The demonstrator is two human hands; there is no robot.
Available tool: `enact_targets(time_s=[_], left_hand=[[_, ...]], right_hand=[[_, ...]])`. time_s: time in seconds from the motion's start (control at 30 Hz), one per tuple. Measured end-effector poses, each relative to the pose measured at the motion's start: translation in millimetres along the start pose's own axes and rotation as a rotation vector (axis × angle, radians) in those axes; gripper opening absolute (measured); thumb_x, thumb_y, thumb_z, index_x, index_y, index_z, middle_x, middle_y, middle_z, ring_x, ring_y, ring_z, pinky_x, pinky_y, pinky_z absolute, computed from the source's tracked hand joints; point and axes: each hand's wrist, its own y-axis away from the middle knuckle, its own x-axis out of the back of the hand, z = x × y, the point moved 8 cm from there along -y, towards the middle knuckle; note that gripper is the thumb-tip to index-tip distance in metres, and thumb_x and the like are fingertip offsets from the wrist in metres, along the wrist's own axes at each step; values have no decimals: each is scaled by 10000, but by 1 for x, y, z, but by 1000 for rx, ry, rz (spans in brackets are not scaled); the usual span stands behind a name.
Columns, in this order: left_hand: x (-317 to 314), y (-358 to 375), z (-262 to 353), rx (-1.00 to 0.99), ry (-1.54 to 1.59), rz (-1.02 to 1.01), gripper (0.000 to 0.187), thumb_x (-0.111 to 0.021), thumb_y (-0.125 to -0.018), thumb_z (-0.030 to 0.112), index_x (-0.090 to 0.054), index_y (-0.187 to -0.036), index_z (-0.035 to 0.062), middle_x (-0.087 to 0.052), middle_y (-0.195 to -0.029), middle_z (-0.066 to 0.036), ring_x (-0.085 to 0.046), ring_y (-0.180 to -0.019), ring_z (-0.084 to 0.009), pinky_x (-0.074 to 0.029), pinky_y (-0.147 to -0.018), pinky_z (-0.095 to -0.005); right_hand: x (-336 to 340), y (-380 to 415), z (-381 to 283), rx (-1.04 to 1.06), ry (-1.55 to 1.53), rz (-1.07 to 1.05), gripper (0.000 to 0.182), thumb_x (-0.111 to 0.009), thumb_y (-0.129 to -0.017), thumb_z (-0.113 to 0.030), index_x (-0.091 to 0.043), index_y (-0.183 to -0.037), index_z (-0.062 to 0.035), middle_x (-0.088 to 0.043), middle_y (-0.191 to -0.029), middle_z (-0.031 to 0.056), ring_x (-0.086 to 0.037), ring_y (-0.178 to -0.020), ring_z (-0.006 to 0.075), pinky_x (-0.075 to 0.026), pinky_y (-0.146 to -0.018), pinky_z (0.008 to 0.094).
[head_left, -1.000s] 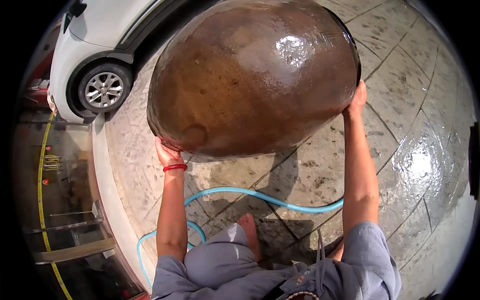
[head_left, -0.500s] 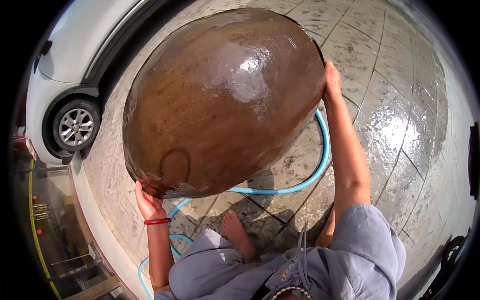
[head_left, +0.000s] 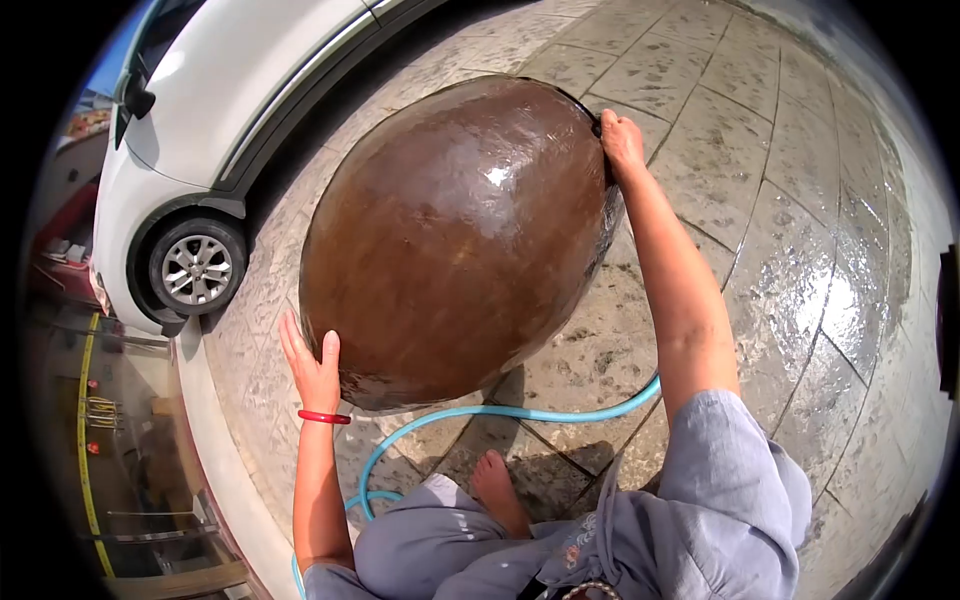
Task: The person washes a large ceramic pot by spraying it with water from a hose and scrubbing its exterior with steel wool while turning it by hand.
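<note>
Left hand (head_left: 312, 368) lies flat and open against the lower end of the big brown jar (head_left: 455, 240), at about 7 o'clock of its body, fingers spread and pointing upward, palm pressed on the glaze. It does not close around anything; it only supports. Right hand (head_left: 622, 138) is curled over the dark rim at the far end of the jar, at about 1 o'clock, with the fingers hooked over the edge and the arm stretched nearly straight from the shoulder. The left arm is bent less and rises from below, with a red bracelet (head_left: 323, 417) at the wrist.

I judge the jar to be heavy, stiff and breakable: it looks like thick glazed ceramic and it is wider than the person's body. Its surface shines and seems wet, so it is probably slippery, and a flat palm alone would slide on it. The rim gives the only firm edge to hold; the narrow base end is the second good place. It lies tipped on its side on the stone pavement (head_left: 770, 230), which is also wet at 3 o'clock.

Behind the jar, at 10 o'clock, stands a white car (head_left: 215, 120). A blue hose (head_left: 500, 412) curves on the ground just beside a bare foot (head_left: 498, 485), at 6 o'clock.
</note>
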Motion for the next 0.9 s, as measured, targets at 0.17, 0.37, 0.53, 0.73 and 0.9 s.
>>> enact_targets(time_s=[0.17, 0.37, 0.53, 0.73, 0.9], left_hand=[[-38, -94, 60, -221, -66, -68, 732, -479, -873, 571, -287, -1452, 167, -247, -1506, -126, -206, -1384, -361, -172, -1088, -528], [-44, -126, 40, -116, -20, -97, 705, -482, -867, 576, -318, -1443, 203, -274, -1505, -88, -238, -1382, -324, -189, -1080, -533], [-43, -130, 37, -140, 60, -67, 674, -516, -868, 530, -386, -1407, 148, -344, -1461, -135, -292, -1353, -339, -236, -1091, -439], [-43, -131, 41, -262, 100, -80, 530, -502, -919, 332, -404, -1392, 113, -356, -1441, -173, -323, -1332, -324, -250, -1097, -389], [-41, -126, 42, -198, 98, -70, 581, -514, -904, 407, -410, -1390, 106, -355, -1447, -169, -305, -1348, -326, -235, -1101, -395]], right_hand=[[-27, -9, -10, -30, -41, -11, 520, -485, -794, -422, -620, -888, 71, -628, -944, 285, -606, -921, 397, -444, -833, 438], [-39, 12, -76, 231, 106, -45, 502, -459, -893, -465, -623, -937, 7, -628, -964, 256, -580, -963, 413, -441, -829, 462], [-63, 146, -197, 880, 65, 5, 239, -539, -881, -305, -638, -906, -88, -648, -862, 84, -589, -888, 272, -428, -769, 400], [-121, 314, -250, 1360, 79, -413, 209, -619, -792, -245, -573, -881, -61, -556, -998, 69, -523, -888, 236, -401, -765, 359], [-49, 97, -150, 696, 164, 98, 193, -635, -834, -290, -593, -856, -103, -560, -919, 74, -506, -867, 295, -412, -721, 398]])
